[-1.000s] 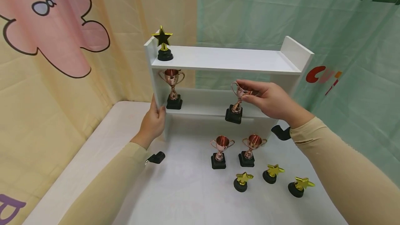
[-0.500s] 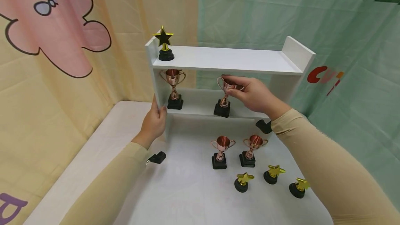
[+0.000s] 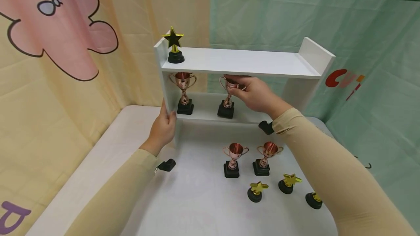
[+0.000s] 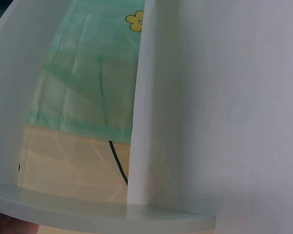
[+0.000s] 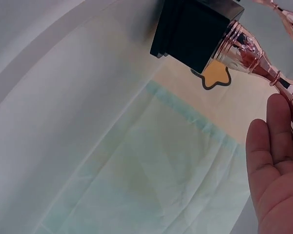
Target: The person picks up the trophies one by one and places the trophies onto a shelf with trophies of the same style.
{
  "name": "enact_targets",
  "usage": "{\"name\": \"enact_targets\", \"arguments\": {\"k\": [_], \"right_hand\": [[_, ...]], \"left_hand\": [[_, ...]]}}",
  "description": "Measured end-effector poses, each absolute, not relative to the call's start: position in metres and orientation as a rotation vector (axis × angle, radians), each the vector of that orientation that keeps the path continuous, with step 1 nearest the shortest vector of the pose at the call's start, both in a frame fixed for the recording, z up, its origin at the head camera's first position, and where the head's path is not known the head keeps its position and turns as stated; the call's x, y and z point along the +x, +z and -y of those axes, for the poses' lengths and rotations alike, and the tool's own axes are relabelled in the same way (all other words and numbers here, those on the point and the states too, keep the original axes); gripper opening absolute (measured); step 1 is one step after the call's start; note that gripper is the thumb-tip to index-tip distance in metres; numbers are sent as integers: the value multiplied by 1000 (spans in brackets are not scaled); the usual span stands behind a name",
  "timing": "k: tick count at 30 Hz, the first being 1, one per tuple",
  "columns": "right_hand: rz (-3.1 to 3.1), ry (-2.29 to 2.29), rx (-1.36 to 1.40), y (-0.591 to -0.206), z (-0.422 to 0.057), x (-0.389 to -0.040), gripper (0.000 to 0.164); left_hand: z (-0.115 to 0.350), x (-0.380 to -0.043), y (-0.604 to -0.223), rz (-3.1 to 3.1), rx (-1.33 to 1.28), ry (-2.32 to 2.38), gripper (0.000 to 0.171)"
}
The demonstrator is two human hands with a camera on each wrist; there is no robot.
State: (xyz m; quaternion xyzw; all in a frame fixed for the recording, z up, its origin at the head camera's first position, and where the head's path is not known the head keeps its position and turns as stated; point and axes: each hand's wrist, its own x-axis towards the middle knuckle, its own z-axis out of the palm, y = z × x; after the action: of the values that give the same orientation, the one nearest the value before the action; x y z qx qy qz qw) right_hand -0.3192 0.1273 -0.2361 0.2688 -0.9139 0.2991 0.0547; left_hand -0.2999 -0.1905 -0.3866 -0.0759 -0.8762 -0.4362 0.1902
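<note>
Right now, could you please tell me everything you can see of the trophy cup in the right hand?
The trophy cup is shiny, copper-coloured and metallic-looking, with a bowl, two looped handles and a narrow, ringed stem on a black, square base. It is nearly upright, base down, at the front of the lower white shelf. The right hand grips it by the bowl, hiding part of it. Whether the base touches the shelf, I cannot tell.
</note>
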Motion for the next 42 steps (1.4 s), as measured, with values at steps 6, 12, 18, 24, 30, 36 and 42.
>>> {"name": "enact_targets", "arguments": {"k": [6, 12, 18, 24, 30, 36, 42], "right_hand": [[2809, 919, 819, -237, -114, -322, 48], [2822, 952, 850, -238, -103, -326, 50], [2781, 988, 887, -239, -95, -329, 49], [2752, 977, 912, -241, -87, -334, 49], [2736, 960, 916, -243, -80, -335, 49], [2743, 951, 915, -244, -76, -338, 51], [2752, 984, 903, -245, -76, -338, 52]], "left_hand": [[190, -300, -386, 2466, -220, -1234, 67], [189, -299, -386, 2473, -220, -1231, 67], [188, -299, -385, 2468, -229, -1236, 67], [188, -299, -384, 2458, -237, -1231, 67], [188, -300, -384, 2461, -230, -1233, 67], [189, -299, -387, 2477, -200, -1247, 67], [187, -299, -386, 2470, -202, -1251, 67]]}}
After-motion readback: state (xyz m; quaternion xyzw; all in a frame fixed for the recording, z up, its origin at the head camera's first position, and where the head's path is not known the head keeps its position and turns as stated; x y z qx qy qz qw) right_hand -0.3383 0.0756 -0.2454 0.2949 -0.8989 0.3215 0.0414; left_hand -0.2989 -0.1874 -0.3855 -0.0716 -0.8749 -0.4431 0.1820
